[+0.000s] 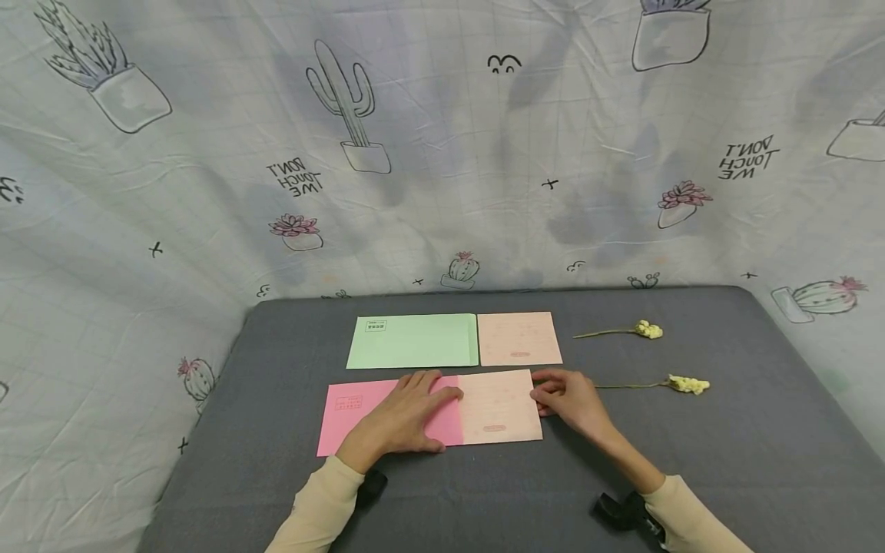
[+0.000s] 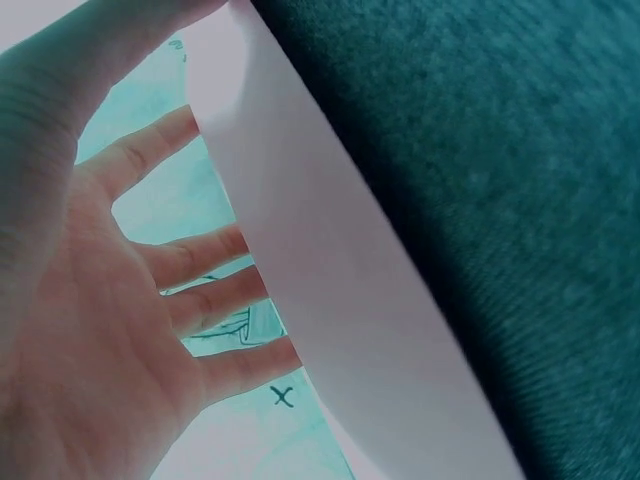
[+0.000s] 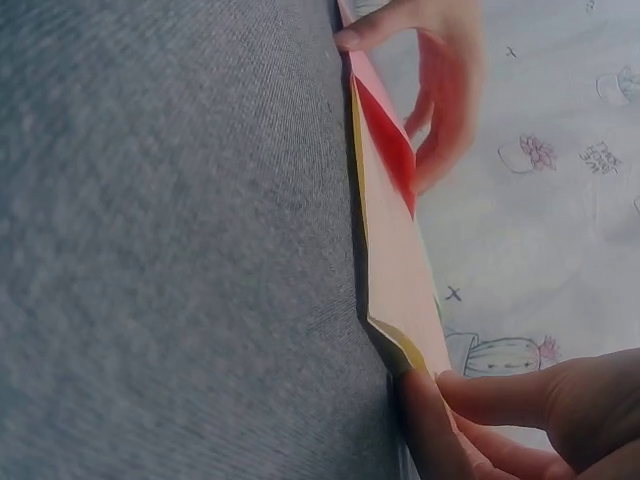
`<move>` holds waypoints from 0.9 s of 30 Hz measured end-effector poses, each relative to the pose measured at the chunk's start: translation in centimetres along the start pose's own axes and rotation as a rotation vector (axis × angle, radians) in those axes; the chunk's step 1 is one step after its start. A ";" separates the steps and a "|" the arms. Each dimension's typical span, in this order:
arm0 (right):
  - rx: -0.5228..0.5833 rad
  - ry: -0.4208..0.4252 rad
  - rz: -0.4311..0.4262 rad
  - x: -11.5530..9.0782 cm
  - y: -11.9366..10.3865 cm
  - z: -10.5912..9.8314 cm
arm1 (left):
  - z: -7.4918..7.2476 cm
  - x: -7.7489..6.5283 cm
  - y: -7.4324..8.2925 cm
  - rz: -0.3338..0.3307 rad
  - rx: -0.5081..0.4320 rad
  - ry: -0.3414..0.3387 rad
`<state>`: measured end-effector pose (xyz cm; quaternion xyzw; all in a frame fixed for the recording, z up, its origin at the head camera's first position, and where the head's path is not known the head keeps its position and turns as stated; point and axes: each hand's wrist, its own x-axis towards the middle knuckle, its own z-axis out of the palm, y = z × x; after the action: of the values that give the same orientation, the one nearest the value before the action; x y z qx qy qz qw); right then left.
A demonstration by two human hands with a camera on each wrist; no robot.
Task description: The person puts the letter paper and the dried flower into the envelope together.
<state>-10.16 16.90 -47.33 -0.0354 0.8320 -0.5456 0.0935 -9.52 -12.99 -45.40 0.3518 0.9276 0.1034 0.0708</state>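
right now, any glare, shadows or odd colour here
Head view: soft shadow beside the right forearm on the grey table; left wrist view: teal cast, whitish glare near the top of the pink envelope; right wrist view: hazy, thin dark shadow along the peach card.

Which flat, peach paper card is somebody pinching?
The nearer peach card, by the pink paper envelope; the right hand pinches its right edge. The other peach card, by the pale green paper envelope, has no hand on it.
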 end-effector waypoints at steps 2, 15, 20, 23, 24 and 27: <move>-0.037 0.006 -0.017 -0.1 -0.2 0.1 | 0.0 0.0 0.0 -0.001 0.001 0.000; -0.195 -0.010 -0.069 -1.1 -0.6 0.5 | 0.1 -0.1 0.1 -0.008 -0.007 0.007; -0.233 -0.014 -0.096 -1.3 -0.6 0.8 | 0.4 -0.1 0.1 -0.006 0.000 0.016; -0.256 -0.012 -0.106 -1.5 -0.6 1.1 | 0.5 -0.2 0.1 -0.007 -0.001 0.017; -0.263 -0.012 -0.109 -1.6 -0.6 1.1 | 0.5 -0.2 0.1 -0.008 0.000 0.016; -0.277 -0.021 -0.117 -1.8 -0.7 1.3 | 0.5 -0.3 0.1 -0.013 -0.004 0.014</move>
<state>-8.18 15.74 -46.97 -0.1023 0.8949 -0.4296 0.0643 -9.12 -13.04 -45.84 0.3451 0.9301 0.1074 0.0655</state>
